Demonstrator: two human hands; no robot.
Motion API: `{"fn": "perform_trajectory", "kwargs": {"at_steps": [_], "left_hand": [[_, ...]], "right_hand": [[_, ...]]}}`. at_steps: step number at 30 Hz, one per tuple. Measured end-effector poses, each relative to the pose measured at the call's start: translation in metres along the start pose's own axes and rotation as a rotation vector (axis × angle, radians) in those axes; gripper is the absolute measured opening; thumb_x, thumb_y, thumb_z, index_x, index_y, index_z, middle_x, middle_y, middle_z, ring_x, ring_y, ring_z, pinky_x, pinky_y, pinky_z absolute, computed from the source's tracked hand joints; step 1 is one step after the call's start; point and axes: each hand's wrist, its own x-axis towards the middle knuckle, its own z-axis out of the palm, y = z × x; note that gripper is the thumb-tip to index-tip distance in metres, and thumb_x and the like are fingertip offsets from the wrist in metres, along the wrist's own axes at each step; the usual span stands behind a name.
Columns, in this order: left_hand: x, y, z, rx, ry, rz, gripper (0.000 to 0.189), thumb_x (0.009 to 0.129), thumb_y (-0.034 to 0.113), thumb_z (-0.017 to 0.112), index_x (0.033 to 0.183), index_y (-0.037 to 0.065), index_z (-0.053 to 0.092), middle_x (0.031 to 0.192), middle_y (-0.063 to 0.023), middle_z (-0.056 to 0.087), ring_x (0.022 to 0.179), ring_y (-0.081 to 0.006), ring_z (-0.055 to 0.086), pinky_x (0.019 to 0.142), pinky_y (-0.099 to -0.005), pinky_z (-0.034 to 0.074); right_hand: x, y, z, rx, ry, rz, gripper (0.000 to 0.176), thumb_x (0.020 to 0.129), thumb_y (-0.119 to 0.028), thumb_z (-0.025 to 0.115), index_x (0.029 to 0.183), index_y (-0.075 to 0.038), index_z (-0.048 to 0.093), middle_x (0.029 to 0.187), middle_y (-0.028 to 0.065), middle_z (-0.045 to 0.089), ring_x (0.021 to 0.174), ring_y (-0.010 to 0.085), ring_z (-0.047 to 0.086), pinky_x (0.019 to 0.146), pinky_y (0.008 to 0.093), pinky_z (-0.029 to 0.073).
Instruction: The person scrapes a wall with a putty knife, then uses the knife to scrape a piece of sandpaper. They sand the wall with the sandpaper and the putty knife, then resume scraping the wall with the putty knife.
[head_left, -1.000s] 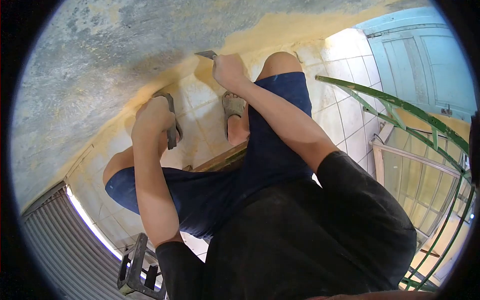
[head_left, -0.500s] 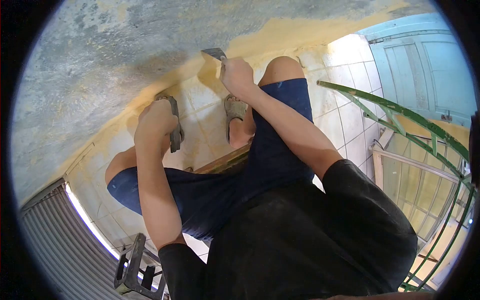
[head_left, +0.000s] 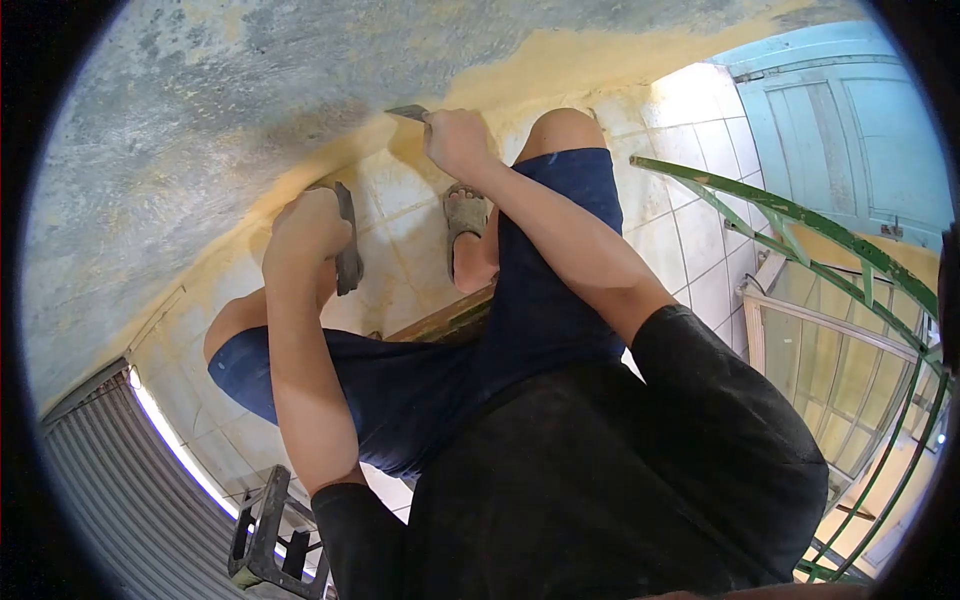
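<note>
My right hand (head_left: pixel 460 143) is closed around the handle of a scraper (head_left: pixel 408 112), whose flat blade points left against or very near the lower part of the wall (head_left: pixel 230 110). The wall is patchy grey, with a yellow band along its base. My left hand (head_left: pixel 312 222) is closed beside a dark grey, flat-edged tool (head_left: pixel 347 240), which it appears to hold above my foot; its fingers are partly hidden.
Stained white tiles (head_left: pixel 400 235) lie below, with my sandalled foot (head_left: pixel 466 225) on them. A green metal frame (head_left: pixel 800 212) and a blue door (head_left: pixel 850 140) are at right. A black stool (head_left: pixel 262 530) and a corrugated shutter (head_left: pixel 120 490) are at lower left.
My right hand has moved slightly left and the scraper blade has shifted left along the wall, now flatter in view. My left hand has moved slightly up and left with the dark tool.
</note>
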Motion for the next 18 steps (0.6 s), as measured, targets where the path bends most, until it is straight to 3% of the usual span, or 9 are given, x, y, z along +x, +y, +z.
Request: {"fn": "perform_trajectory", "kwargs": {"at_steps": [6,8,12,15,18], "left_hand": [[-0.004,0.001,0.0,0.037,0.021,0.049,0.023,0.081,0.009,0.063,0.097,-0.004,0.073,0.103,-0.027,0.071,0.1,-0.0411,0.071,0.083,-0.0471,0.056],[-0.004,0.004,-0.002,0.012,0.052,0.017,0.024,0.08,0.009,0.063,0.097,-0.004,0.073,0.103,-0.0272,0.071,0.1,-0.0414,0.071,0.084,-0.047,0.056],[-0.004,-0.002,0.003,0.02,0.108,0.065,0.023,0.079,0.007,0.062,0.096,-0.004,0.072,0.103,-0.0272,0.071,0.099,-0.0415,0.071,0.082,-0.0469,0.056],[-0.006,0.0,0.003,0.037,0.05,0.054,0.022,0.08,0.006,0.062,0.096,-0.004,0.072,0.104,-0.0269,0.071,0.1,-0.0411,0.07,0.082,-0.0463,0.057],[-0.008,0.008,-0.005,-0.041,-0.024,-0.058,0.022,0.08,0.006,0.061,0.095,-0.004,0.072,0.103,-0.026,0.072,0.1,-0.0408,0.071,0.081,-0.0463,0.057]], "right_hand": [[-0.009,-0.009,-0.008,0.029,0.081,0.101,0.023,0.086,-0.014,0.06,0.096,-0.003,0.077,0.076,0.0264,0.068,0.072,0.0435,0.069,0.069,0.0523,0.056],[-0.002,-0.002,0.005,0.008,0.002,0.041,0.022,0.088,-0.016,0.06,0.093,-0.003,0.077,0.075,0.0259,0.068,0.071,0.043,0.069,0.068,0.0527,0.055],[-0.005,-0.006,-0.011,0.011,0.042,0.052,0.02,0.087,-0.015,0.06,0.089,-0.003,0.076,0.075,0.0257,0.068,0.07,0.0432,0.068,0.067,0.053,0.055],[-0.006,-0.009,-0.007,0.029,0.052,0.124,0.019,0.088,-0.015,0.06,0.084,-0.002,0.074,0.075,0.0257,0.068,0.07,0.0437,0.068,0.066,0.0534,0.055],[0.006,0.001,0.017,-0.046,0.001,0.003,0.021,0.089,-0.015,0.059,0.088,-0.003,0.075,0.075,0.0258,0.068,0.07,0.0442,0.068,0.066,0.0538,0.055]]}}
